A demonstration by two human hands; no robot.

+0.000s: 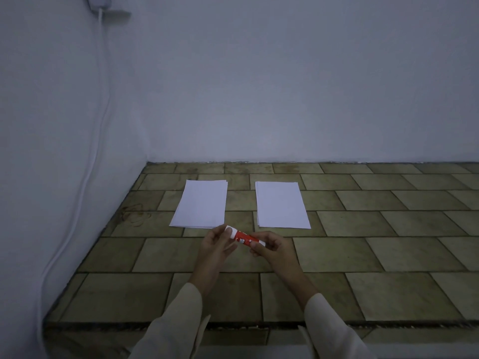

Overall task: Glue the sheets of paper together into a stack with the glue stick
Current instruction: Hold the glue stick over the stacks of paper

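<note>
Fingers (pixel 220 232) of left hand (pixel 215 251), right hand (pixel 273 250) pinch cylindrical red-white glue stick (pixel 242 239).

A tiled surface (pixel 363 252) carries two white paper stacks, left (pixel 201 204) and right (pixel 282 206), lying apart.

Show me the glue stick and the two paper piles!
glue stick (pixel 243 239), head view, red middle label.
left pile (pixel 201 204), head view, middle of top sheet.
right pile (pixel 282 206), head view, middle of top sheet.
</note>
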